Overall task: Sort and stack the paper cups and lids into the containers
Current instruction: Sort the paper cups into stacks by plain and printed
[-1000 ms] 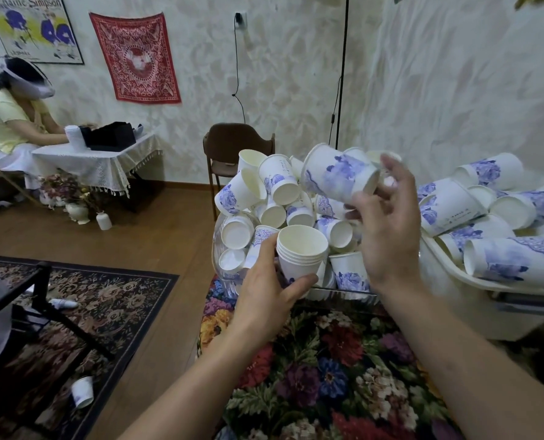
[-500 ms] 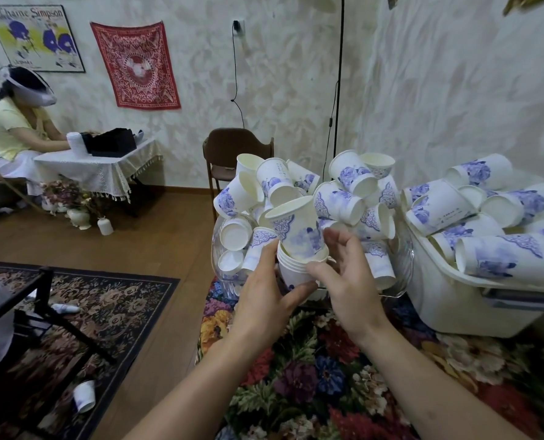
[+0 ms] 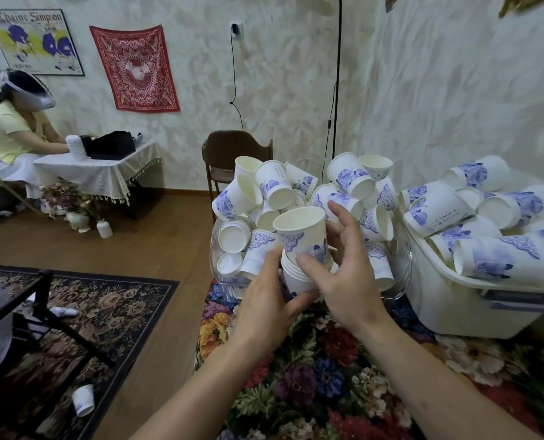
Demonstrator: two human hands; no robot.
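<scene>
While the left hand keeps a closed grip around a stack of nested cups, the right hand pinches a cup with thumb and fingers, tilted, its base inside the stack. Bowl of loose cups at 12 o'clock; tub at 2 o'clock.

Matt paper cups; clear glossy plastic bowl; smooth white plastic bin; floral woven tablecloth; wood floor.
</scene>
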